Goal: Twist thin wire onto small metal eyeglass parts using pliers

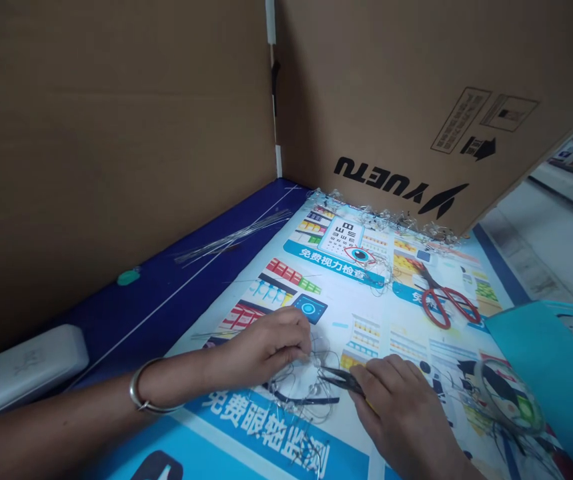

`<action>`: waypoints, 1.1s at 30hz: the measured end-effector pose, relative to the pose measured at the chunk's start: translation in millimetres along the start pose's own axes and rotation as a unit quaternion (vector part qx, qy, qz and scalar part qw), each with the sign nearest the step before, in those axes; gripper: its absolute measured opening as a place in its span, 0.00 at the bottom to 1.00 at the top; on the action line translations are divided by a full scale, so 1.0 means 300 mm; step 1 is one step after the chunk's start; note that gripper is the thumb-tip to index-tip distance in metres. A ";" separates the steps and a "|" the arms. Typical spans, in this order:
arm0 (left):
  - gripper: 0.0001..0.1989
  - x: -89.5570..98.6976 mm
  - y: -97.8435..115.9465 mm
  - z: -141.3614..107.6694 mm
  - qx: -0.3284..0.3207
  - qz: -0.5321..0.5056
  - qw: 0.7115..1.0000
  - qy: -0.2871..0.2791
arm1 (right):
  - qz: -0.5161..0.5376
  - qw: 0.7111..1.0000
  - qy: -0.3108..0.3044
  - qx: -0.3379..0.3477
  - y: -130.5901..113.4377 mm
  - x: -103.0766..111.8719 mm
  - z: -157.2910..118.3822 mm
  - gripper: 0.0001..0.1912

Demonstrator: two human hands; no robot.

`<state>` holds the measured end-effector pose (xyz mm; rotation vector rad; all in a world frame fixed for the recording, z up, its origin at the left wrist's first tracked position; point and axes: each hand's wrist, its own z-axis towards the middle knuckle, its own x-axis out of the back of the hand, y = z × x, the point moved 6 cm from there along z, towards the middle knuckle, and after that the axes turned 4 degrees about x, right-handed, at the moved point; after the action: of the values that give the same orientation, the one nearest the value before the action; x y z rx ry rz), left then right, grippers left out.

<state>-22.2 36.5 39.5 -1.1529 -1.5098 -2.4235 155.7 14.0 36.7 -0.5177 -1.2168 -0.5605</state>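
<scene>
My left hand (266,347) pinches a tangled loop of thin wire strung with small clear beads (301,393), which lies on a printed eye-care poster (366,347). A metal bangle (141,387) circles my left wrist. My right hand (396,413) grips small dark-tipped pliers (341,380), whose tips reach into the wire beside my left fingers. A dark strip (306,400) lies under the loop. Part of the wire is hidden behind my fingers.
Red-handled scissors (446,300) lie on the poster. A coil of wire (509,397) sits next to a teal sheet (551,373). Beaded wire (381,220) lines the far edge. Thin metal rods (231,239) lie on blue cloth (166,293), near a white case (26,367) and cardboard panels (116,133).
</scene>
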 end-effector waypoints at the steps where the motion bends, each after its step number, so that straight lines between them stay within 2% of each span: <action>1: 0.07 -0.002 -0.005 0.001 0.007 -0.005 1.000 0.003 | 0.003 1.000 0.004 -0.007 0.004 0.005 0.002 0.09; 7: 0.06 -0.003 -0.037 0.024 0.092 -0.009 0.995 0.037 | 0.000 0.999 0.049 -0.004 0.013 0.076 0.032 0.11; 11: 0.06 -0.005 -0.046 0.046 0.132 -0.004 0.990 0.044 | -0.054 0.997 0.033 0.032 -0.006 0.099 0.084 0.08; 15: 0.07 -0.006 -0.050 0.056 0.136 0.005 0.990 0.037 | -0.124 0.989 -0.020 0.078 -0.024 0.078 0.135 0.06; 20: 0.07 -0.003 -0.064 0.061 0.143 0.029 0.989 0.029 | -0.159 0.981 -0.024 0.109 -0.001 0.076 0.155 0.08; 24: 0.05 -0.006 -0.058 0.062 0.113 0.052 0.992 0.017 | -0.155 0.982 -0.024 0.108 0.026 0.081 0.155 0.06; 28: 0.05 -0.009 -0.050 0.060 0.091 0.049 0.994 0.019 | -0.153 0.979 -0.036 0.127 0.020 0.077 0.169 0.05; 33: 0.04 -0.011 -0.060 0.056 0.115 0.038 0.992 0.023 | -0.145 0.979 -0.052 0.135 0.004 0.106 0.185 0.06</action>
<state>-17.9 58.3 28.0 -1.0784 -1.6473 -2.1436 124.5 46.8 82.0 -0.1412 -1.4542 -0.6072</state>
